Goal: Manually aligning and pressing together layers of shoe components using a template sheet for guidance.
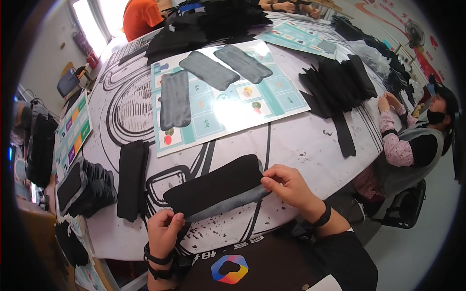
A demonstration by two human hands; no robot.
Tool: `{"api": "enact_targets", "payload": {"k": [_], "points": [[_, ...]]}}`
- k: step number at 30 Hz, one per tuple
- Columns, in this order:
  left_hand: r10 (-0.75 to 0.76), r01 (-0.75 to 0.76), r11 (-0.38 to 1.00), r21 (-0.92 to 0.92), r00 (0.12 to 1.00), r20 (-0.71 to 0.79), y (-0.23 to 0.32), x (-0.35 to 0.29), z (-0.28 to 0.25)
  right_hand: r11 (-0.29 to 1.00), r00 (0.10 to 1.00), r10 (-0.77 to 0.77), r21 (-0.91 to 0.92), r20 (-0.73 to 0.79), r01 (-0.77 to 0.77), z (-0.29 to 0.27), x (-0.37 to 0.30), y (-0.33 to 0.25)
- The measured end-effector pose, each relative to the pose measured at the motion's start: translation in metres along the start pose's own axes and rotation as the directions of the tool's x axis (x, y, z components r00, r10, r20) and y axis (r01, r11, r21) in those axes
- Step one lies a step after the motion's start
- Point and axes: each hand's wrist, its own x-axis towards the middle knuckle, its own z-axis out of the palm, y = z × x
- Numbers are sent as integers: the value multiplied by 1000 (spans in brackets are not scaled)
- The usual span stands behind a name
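A long black padded strip [213, 186] with a grey underside lies across the near edge of the table [301, 140]. My left hand [164, 232] pinches its left end, and my right hand [286, 184] pinches its right end, peeling the grey layer back. Both wrists wear black bands. Three grey strips [175, 99] lie on a white and teal printed sheet [228, 104] further back.
A flat black strip [131, 179] lies left of my hands, beside a stack of black pieces [85, 189]. Heaps of black strips [340, 82] cover the right and far side. A seated person in a mask [412, 145] works at right; another in orange [141, 17] sits far back.
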Motion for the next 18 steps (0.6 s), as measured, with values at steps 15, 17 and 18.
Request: {"api": "enact_targets", "payload": {"k": [15,17,18], "points": [[140,-161,926,341,986,87,4,7,10,972,993,5,-233,-115,-31,1,-1,12],[105,-122,925,359,992,68,3,6,13,977,993,26,-207,-117,-50,4,-2,18],[95,-110,926,361,994,58,1,6,14,970,993,1,-239,-120,-30,4,0,20]]}}
